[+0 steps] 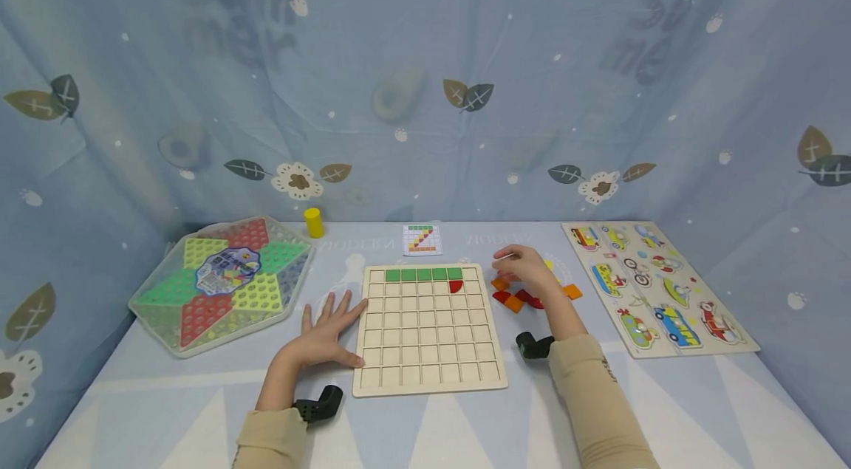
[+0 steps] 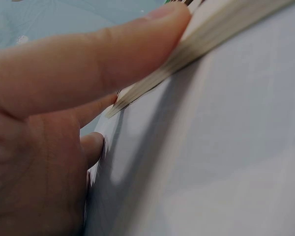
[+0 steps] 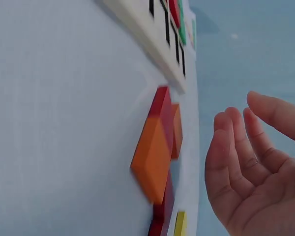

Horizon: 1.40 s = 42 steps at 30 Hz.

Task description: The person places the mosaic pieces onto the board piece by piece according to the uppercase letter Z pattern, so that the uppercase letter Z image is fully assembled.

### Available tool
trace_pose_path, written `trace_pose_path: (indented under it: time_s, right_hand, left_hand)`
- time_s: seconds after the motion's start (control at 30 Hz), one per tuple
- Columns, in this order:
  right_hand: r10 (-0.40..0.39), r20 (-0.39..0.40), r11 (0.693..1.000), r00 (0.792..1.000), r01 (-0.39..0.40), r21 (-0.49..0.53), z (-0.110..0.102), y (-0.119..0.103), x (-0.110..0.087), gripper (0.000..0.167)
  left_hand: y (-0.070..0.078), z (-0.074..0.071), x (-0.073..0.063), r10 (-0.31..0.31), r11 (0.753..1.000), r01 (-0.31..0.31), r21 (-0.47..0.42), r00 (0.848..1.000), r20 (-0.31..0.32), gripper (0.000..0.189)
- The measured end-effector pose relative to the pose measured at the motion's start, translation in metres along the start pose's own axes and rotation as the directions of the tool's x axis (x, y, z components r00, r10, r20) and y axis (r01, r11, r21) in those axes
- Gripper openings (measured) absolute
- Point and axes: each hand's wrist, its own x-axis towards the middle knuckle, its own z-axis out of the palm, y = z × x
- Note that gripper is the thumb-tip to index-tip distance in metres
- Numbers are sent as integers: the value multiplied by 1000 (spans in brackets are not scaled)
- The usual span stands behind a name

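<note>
And here's the wooden grid board, square in the middle of the table. A run of five green squares fills its top row at 12 o'clock, leaving the corner cells bare. One red piece with a curved side sits directly beneath the rightmost green.

Over at 9 o'clock, the left hand is spread wide, thumb and fingers well apart, touching the board's edge; the left wrist view has the thumb resting right on that rim.

Across to 2 o'clock, the right hand hovers over the loose pieces, fingers softly bent, thumb apart from them, nothing in its grasp! Below it, the orange pieces and red pieces lie scattered, with a yellow piece just peeking out by the hand. The two hands are well apart.

Up at 12 o'clock beyond the board, a small pattern card shows a coloured zigzag on a grid. At 10 o'clock stands a yellow cylinder; between 9 and 10, a clear-lidded star game box. Close to 3 o'clock, a picture puzzle board shows vehicles and toys.
</note>
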Motion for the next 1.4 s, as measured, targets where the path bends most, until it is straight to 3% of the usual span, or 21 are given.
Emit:
trace_pose_path:
  time_s: [0.3, 0.5, 0.73, 0.97, 1.4]
  right_hand:
    - [-25, -90, 999, 996, 22, -39, -28, 24, 1, 29]
    - [19, -143, 998, 990, -28, -59, -39, 33, 2, 29]
    - [107, -169, 977, 980, -135, -167, -40, 36, 5, 31]
    - [59, -153, 961, 986, -98, -257, -37, 36, 6, 34]
    - [-11, -156, 985, 988, -17, -173, -21, 22, 3, 33]
  left_hand:
    - [2, -2, 0, -5, 1000, 5, 1, 1000, -2, 107]
    - [3, -3, -1, 3, 1000, -3, -5, 1000, 4, 105]
    - [4, -3, 0, -2, 1000, 2, -3, 1000, 6, 106]
    - [4, -3, -1, 4, 1000, -4, 0, 1000, 5, 106]
    - [1, -1, 0, -2, 1000, 2, 1, 1000, 1, 107]
